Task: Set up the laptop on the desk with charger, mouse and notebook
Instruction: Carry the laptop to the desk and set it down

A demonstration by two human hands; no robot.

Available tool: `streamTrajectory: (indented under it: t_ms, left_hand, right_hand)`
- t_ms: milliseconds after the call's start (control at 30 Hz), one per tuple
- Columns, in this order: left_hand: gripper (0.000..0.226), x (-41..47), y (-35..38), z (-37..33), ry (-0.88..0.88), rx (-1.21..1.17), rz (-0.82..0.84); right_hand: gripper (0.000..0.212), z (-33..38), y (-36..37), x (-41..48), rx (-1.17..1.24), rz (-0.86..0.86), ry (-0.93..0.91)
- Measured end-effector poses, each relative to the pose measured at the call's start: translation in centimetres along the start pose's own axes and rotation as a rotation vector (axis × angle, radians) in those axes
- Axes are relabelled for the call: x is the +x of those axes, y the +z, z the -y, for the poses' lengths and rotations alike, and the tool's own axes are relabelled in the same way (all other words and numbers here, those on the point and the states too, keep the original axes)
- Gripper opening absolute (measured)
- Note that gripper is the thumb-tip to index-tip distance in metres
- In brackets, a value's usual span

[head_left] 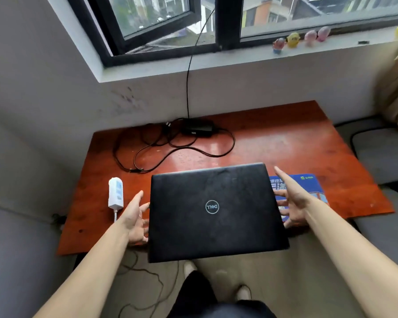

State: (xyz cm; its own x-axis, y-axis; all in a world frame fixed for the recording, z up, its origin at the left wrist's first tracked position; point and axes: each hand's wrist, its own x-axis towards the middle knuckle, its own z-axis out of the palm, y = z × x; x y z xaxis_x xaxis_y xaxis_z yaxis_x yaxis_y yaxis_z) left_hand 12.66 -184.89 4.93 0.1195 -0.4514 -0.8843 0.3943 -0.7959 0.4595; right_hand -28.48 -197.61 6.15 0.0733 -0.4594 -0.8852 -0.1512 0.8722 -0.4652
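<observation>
A closed black laptop (214,212) with a round logo on its lid hangs level over the front edge of the red-brown desk (285,143). My left hand (136,218) holds its left side and my right hand (293,199) holds its right side, fingers reaching beneath. The black charger brick (198,129) lies at the back of the desk with its cables looped loosely to the left. A blue printed pad or notebook (308,184) lies flat on the desk, partly hidden by the laptop and my right hand. No mouse is in sight.
A white power strip (115,192) lies on the desk's left front part. A black cable (189,72) runs up to the open window. Small toy figures (293,40) stand on the sill. Grey cushions flank the desk, and cables lie on the floor below.
</observation>
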Motion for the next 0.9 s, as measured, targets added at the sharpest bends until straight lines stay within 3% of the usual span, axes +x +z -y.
streamTrajectory:
  t_ms: [133,300,434,567,901]
  left_hand:
    - [0.079,4.8,0.1,-3.7,-0.046,0.026,-0.035]
    - [0.078,10.5,0.0,-8.0,-0.157,0.072,-0.032]
    - [0.061,13.8,0.5,-10.6,-0.197,0.128,-0.047]
    - [0.048,15.3,1.2,-12.0,-0.217,0.128,-0.084]
    - [0.068,16.8,1.7,-11.8,-0.217,0.118,-0.149]
  right_hand:
    - [0.114,3.3,2.2,4.1,-0.07,-0.041,0.035]
    - [0.102,6.2,4.9,7.8,-0.1,-0.082,0.134]
    - [0.084,8.0,6.7,10.8,-0.092,-0.116,0.186]
    - [0.086,9.1,7.8,12.7,-0.089,-0.16,0.209]
    - [0.069,10.5,8.8,15.6,-0.065,-0.22,0.2]
